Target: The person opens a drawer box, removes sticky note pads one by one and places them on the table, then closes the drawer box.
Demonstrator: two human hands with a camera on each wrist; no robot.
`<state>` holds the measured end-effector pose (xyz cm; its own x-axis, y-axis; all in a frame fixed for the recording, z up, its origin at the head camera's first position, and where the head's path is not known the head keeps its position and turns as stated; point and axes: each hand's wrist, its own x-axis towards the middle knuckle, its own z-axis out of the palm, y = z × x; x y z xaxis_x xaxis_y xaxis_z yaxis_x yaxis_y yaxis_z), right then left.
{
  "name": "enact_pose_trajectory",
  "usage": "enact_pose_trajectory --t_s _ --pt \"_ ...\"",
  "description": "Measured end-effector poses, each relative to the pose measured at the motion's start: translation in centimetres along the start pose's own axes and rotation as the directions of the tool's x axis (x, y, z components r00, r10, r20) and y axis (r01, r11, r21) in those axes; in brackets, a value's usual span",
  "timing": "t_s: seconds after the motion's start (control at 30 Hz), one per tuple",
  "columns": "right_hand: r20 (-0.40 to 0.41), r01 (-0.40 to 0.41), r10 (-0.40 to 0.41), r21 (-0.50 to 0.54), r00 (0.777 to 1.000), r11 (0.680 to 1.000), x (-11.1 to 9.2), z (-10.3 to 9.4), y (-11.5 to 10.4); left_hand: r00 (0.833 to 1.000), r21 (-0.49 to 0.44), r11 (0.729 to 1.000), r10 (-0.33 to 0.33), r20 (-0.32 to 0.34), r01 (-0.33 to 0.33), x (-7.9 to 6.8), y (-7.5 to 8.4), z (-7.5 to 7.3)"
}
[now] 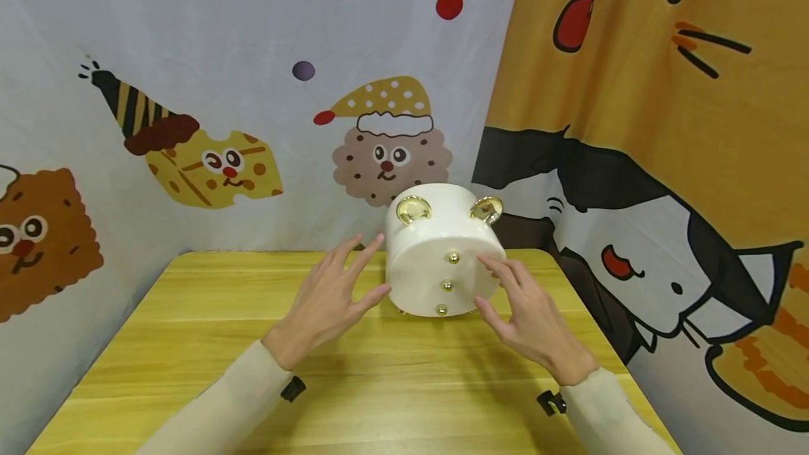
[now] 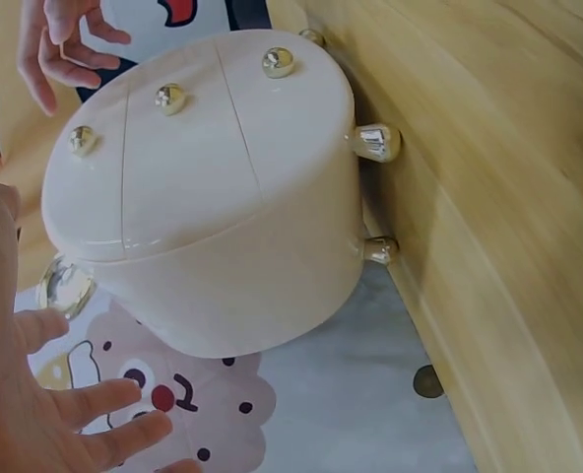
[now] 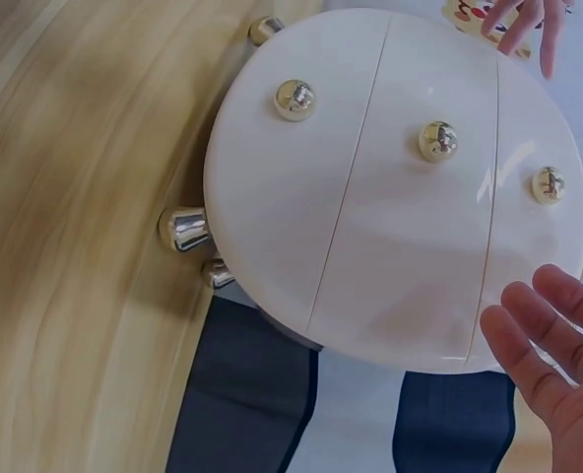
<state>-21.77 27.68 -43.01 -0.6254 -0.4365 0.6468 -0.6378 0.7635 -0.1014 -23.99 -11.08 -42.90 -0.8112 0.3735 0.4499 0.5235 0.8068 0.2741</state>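
A white rounded drawer box (image 1: 417,272) with gold ears stands near the table's back edge. Its front carries three gold knobs (image 2: 170,98), and seams divide it into three drawers, all closed. Short gold legs (image 3: 185,229) hold it off the tabletop. My left hand (image 1: 331,300) is spread at the box's left side, fingers extended, holding nothing. On the other side my right hand (image 1: 531,314) hovers in front of the right edge, its fingers loosely extended and likewise holding nothing. Whether the right fingertips touch the box cannot be told.
The yellow wood-grain table (image 1: 303,399) reaches back to a white curtain (image 1: 253,5) printed with cartoon food faces. An orange cartoon curtain (image 1: 569,97) hangs close along the right side. A small dark round spot (image 2: 427,381) shows behind the table edge.
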Motion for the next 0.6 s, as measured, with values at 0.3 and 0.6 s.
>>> enact_pose_trajectory --t_s 0.3,0.6 --pt "0.007 -0.003 0.003 0.048 1.000 0.999 0.5 0.4 -0.2 1.000 -0.044 0.999 0.014 -0.016 -0.015 0.8 0.5 0.4" --pt "-0.010 0.006 -0.006 0.092 1.000 0.996 0.8 0.8 -0.4 1.000 -0.107 0.994 -0.003 -0.004 0.003 1.5 1.3 0.7"
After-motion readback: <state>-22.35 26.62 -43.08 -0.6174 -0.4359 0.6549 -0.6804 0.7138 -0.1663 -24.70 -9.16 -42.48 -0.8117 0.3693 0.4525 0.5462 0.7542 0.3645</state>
